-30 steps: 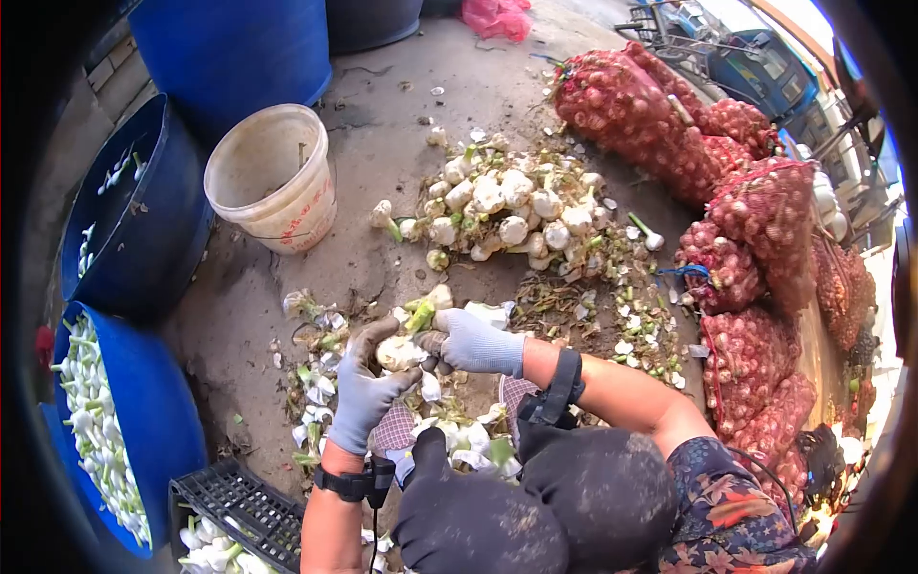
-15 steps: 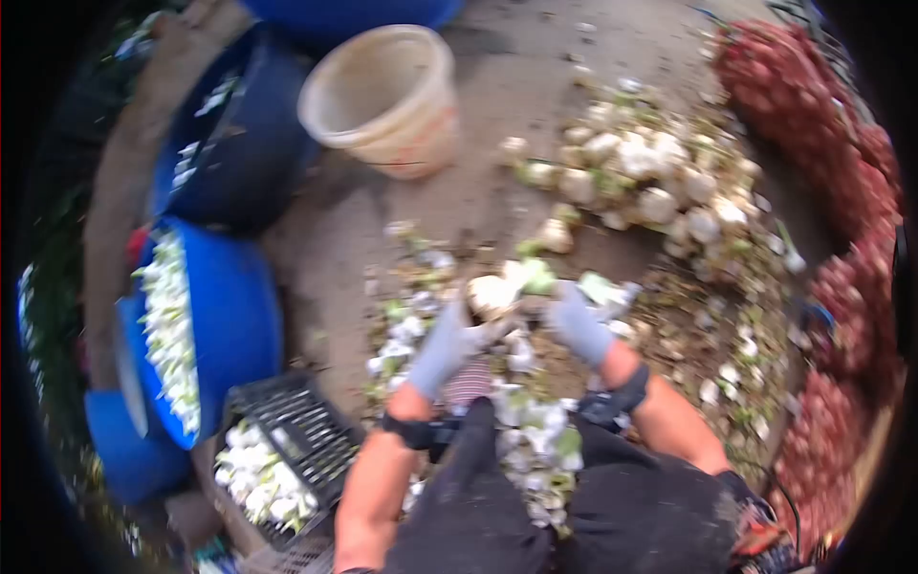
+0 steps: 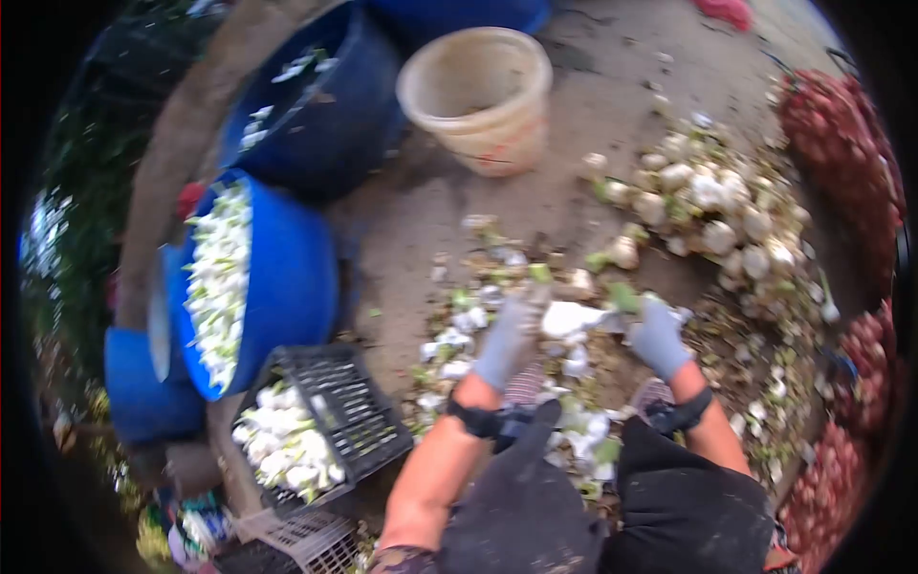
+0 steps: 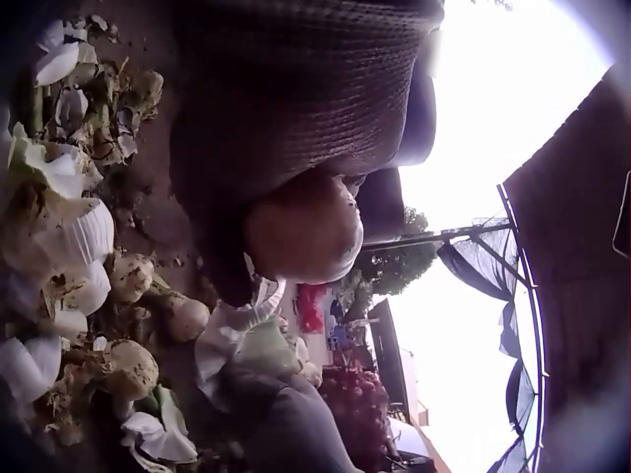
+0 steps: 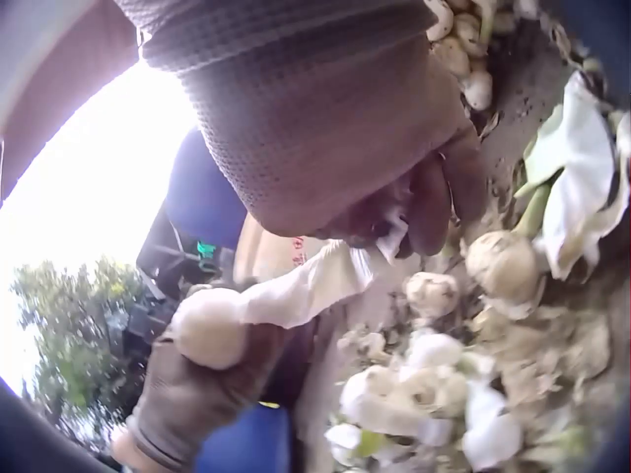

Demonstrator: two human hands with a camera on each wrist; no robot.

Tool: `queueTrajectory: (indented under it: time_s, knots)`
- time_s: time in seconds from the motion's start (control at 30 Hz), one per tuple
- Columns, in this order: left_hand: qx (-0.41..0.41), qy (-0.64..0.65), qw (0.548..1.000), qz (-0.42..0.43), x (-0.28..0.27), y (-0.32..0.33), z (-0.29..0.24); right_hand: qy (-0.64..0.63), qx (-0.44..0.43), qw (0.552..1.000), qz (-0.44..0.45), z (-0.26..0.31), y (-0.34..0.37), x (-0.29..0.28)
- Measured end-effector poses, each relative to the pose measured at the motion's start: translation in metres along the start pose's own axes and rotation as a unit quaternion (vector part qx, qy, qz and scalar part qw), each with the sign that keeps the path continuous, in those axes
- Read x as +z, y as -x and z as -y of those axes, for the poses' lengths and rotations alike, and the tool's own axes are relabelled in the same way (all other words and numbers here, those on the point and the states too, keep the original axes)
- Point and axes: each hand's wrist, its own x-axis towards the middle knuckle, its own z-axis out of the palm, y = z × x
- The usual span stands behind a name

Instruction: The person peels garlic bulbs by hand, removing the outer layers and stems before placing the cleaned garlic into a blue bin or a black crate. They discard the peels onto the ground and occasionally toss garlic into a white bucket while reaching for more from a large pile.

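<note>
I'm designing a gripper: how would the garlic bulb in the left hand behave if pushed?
The garlic bulb would probably roll, being rounded. Its smooth surface may be slippery. The thin strip stretched from it might flop.

The left hand [image 3: 512, 330] and the right hand [image 3: 658, 335] wear knitted work gloves [image 5: 315, 138], pale blue-grey over the back and cuff in the head view, browner towards the left one's fingers. Close up, the fabric has a waffle-like texture of small raised ribs, darkened by shade. Past each cuff sits a wide black wrist strap [image 3: 475, 417], the left one with a dark, boxy unit [image 3: 512, 422]. The trousers [image 3: 521, 493] are charcoal, nearly black, marked with pale smudges. The shoes [image 3: 526, 381] show a fine pinkish check, blurred. A scrap of dark patterned sleeve [image 3: 406, 561] covers the left arm
</note>
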Motion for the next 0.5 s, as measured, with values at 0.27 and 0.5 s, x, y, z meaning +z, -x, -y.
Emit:
queueTrajectory:
  time_s: [0.27, 0.5]
  knots:
    - [-0.073, 0.563, 0.795, -0.214, -0.064, 0.010, 0.020, 0.200, -0.086, 0.827, 0.519, 0.029, 0.053, 0.024]
    - [0.269, 0.555, 0.718, -0.321, -0.220, 0.050, -0.086, -0.021, -0.068, 0.962, 0.264, 0.011, 0.020, 0.006]
